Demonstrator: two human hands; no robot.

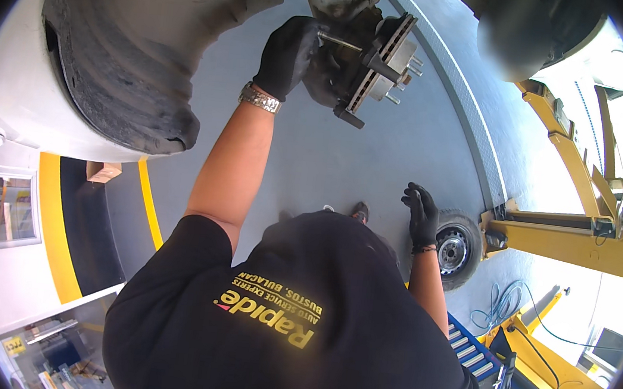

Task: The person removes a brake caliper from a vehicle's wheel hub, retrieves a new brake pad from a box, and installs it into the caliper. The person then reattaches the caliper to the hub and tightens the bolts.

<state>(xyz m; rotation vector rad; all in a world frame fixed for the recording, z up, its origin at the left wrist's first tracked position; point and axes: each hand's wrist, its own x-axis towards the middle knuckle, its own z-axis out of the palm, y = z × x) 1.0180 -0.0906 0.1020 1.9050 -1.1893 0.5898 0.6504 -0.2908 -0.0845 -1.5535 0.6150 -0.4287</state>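
Observation:
My left hand [285, 58], in a black glove, is closed around the end of a slim metal rod [341, 42]. From my fingers the rod runs to the dark caliper bracket [382, 66] at a car's wheel hub. That bracket straddles the vented brake disc [397, 39], and wheel studs [393, 98] stick out from the hub face. Part of the hub's back side is hidden behind my left hand. My right hand [420, 215], also gloved in black, hangs low to the right with fingers extended and holds nothing. It is nearest to a wheel on the floor.
A dark wheel-arch liner [130, 49] and white body panel [15, 76] fill the upper left. The wheel with its tyre [453, 247] lies by a yellow lift arm [569, 240]. A blue tool tray [470, 349], a coiled hose [507, 300] and a cardboard box [104, 171] are around me.

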